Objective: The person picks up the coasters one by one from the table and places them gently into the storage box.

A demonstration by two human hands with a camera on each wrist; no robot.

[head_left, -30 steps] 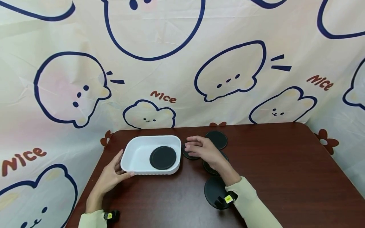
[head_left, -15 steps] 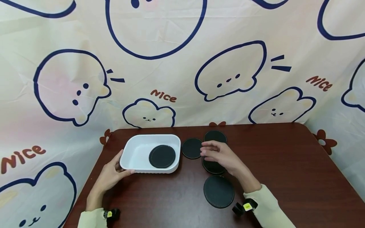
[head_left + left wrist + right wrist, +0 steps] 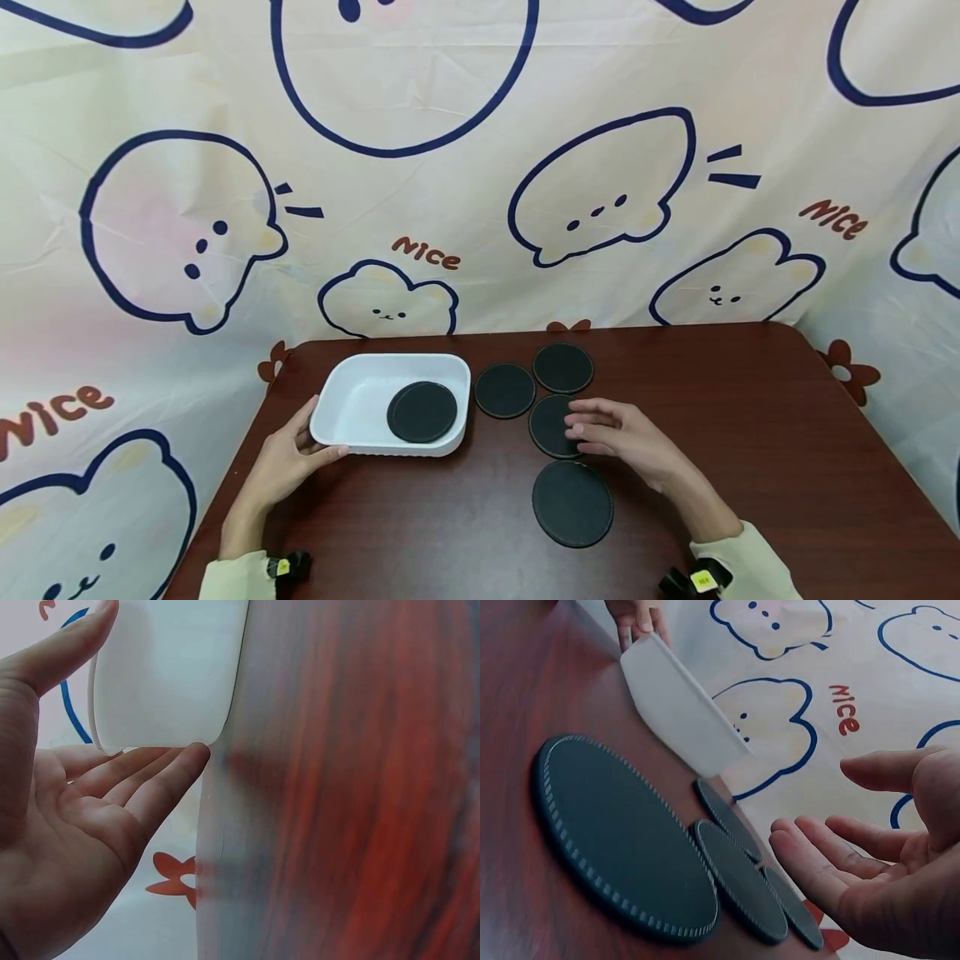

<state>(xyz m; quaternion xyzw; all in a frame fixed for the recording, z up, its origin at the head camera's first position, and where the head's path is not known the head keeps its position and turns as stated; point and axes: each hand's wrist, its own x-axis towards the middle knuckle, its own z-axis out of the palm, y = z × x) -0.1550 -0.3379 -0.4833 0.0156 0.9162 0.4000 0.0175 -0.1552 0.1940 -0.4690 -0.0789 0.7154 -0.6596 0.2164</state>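
Note:
A white plastic container stands at the left of the table with one round black coaster inside, towards its right end. My left hand holds the container at its near left corner, the thumb on the near wall and the fingers along the left end. My right hand holds nothing, its fingers loosely extended and overlapping the right edge of a middle coaster in the head view. In the right wrist view this hand's thumb is spread away from the fingers.
Several coasters lie flat on the dark wooden table: one by the container's right side, a back one and a larger-looking near one. A patterned cloth hangs behind the table.
My right hand has drawn back from the coaster beside the container, rightwards and nearer to me, uncovering the coasters. My left hand keeps its hold on the container, which stays in place.

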